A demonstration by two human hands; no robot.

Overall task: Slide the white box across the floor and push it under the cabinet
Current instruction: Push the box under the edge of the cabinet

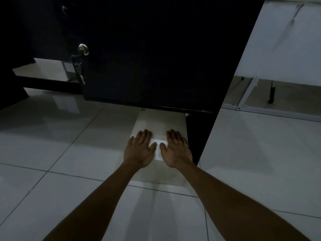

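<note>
White box [157, 121], likely light and slippery on tile, was pressed at its near top edge by flat, open left hand [139, 150] and right hand [175, 150].

Head camera looks forward and down, close over the floor [69, 153].

No writing could be read anywhere — the small label [158, 145] on the white box [159, 122] was too blurred.
</note>
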